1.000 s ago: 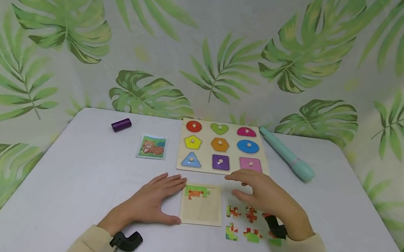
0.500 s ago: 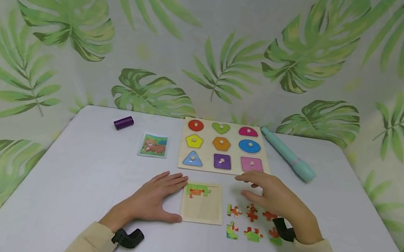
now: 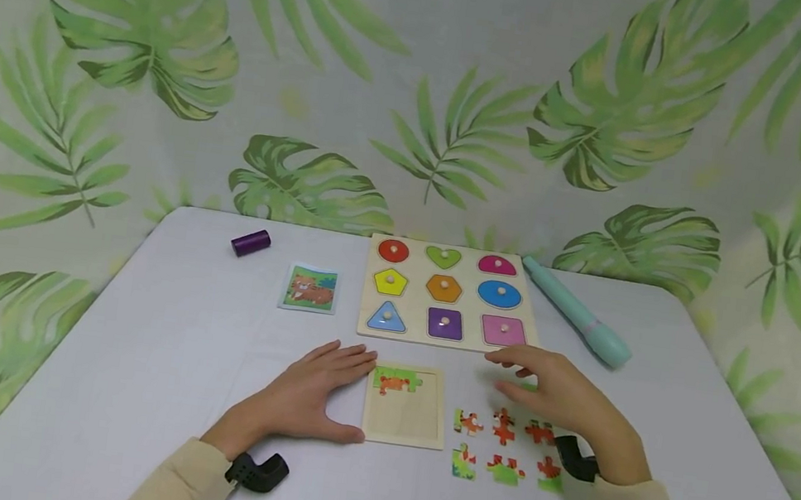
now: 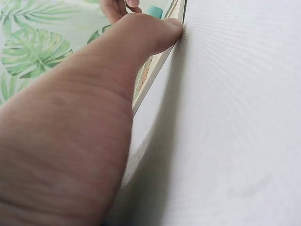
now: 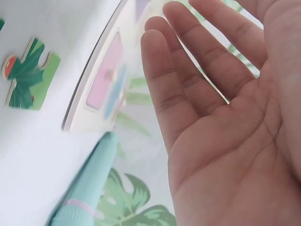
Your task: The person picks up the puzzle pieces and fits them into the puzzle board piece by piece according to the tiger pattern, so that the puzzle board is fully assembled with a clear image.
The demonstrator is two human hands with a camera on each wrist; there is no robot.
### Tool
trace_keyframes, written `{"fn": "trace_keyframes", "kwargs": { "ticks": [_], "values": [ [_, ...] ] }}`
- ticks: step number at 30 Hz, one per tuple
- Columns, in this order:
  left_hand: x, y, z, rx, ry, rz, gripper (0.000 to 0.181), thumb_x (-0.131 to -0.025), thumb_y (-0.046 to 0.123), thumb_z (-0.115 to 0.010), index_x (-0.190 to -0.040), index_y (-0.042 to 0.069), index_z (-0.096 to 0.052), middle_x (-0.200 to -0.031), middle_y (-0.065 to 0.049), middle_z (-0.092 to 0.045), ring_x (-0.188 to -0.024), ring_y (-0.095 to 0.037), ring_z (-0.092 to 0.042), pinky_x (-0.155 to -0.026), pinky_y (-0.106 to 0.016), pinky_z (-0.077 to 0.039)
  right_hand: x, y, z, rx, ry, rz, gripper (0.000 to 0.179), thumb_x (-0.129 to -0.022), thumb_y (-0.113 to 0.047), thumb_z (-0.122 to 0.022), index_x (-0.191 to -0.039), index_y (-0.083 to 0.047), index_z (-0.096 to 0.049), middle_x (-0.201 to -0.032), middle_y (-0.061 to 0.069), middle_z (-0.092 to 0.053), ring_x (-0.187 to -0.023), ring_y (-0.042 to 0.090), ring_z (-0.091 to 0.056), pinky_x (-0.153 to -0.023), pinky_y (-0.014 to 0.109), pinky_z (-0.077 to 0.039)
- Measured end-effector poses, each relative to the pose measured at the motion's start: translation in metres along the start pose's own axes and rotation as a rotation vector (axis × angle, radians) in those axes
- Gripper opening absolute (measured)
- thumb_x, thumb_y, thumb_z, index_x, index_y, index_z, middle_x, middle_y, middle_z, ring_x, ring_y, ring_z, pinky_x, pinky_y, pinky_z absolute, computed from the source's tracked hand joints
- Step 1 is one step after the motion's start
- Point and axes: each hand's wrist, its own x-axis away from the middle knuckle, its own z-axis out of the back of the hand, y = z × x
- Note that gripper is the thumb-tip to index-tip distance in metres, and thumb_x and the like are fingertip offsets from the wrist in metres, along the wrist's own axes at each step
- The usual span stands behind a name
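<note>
My left hand (image 3: 311, 393) lies on the table with spread fingers, its fingertips and thumb at the left edge of a square wooden puzzle tray (image 3: 405, 426). Joined jigsaw pieces (image 3: 395, 381) with green and an orange animal's ears fill the tray's upper left. Over the table right of the tray hovers my right hand (image 3: 556, 390), fingers loosely bent with nothing between them. Beneath it a green jigsaw piece (image 5: 35, 77) shows in the right wrist view, mostly hidden in the head view. Two rows of loose jigsaw pieces (image 3: 503, 427) lie nearer the body.
Behind the tray is a wooden shape board (image 3: 412, 338) with colourful knobbed shapes. A teal microphone-shaped object (image 3: 580, 314) lies to its right. Left of the board are a picture card of an orange animal (image 3: 310, 289) and a purple cylinder (image 3: 251, 242). A leaf-patterned cloth hangs behind.
My right hand has drawn away to the right from the tray, uncovering more of the loose pieces. The left hand stays at the tray's edge. The head view has shifted slightly.
</note>
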Motion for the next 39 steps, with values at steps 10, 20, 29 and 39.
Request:
{"fn": "trace_keyframes", "kwargs": {
  "ticks": [10,20,29,39],
  "values": [
    [0.002,-0.002,0.005,-0.019,0.012,0.004,0.102,-0.081,0.070,-0.073,-0.159,0.012,-0.041,-0.165,0.000,-0.039,-0.156,-0.019,-0.028,-0.132,-0.045,-0.014,0.000,0.009,0.008,0.029,-0.010,-0.017,0.041,-0.093,-0.014,-0.078,-0.132,-0.006,-0.068,-0.127,0.008,-0.072,-0.107,0.028,-0.069,-0.090,0.043,-0.062],
    [-0.001,-0.002,0.007,-0.011,0.000,0.010,0.102,-0.082,0.070,-0.072,-0.160,0.014,-0.038,-0.166,0.001,-0.037,-0.157,-0.018,-0.026,-0.132,-0.044,-0.012,0.005,0.018,0.017,0.006,-0.037,-0.088,0.044,-0.092,-0.017,-0.079,-0.133,-0.006,-0.067,-0.129,0.009,-0.070,-0.112,0.029,-0.067,-0.094,0.046,-0.061],
    [-0.001,0.001,0.004,-0.002,-0.008,0.005,0.102,-0.082,0.071,-0.072,-0.160,0.014,-0.040,-0.166,0.002,-0.037,-0.157,-0.018,-0.027,-0.132,-0.044,-0.013,0.015,0.032,0.015,-0.051,-0.048,-0.143,0.046,-0.091,-0.019,-0.080,-0.134,-0.007,-0.067,-0.130,0.008,-0.070,-0.114,0.029,-0.066,-0.096,0.046,-0.060],
    [0.001,0.002,0.000,-0.010,-0.005,0.006,0.102,-0.082,0.072,-0.071,-0.160,0.014,-0.040,-0.166,0.003,-0.038,-0.157,-0.018,-0.027,-0.132,-0.045,-0.014,0.021,0.045,0.011,-0.105,-0.087,-0.192,0.048,-0.090,-0.022,-0.081,-0.132,-0.004,-0.067,-0.127,0.008,-0.070,-0.113,0.027,-0.065,-0.097,0.045,-0.059]
  ]
}}
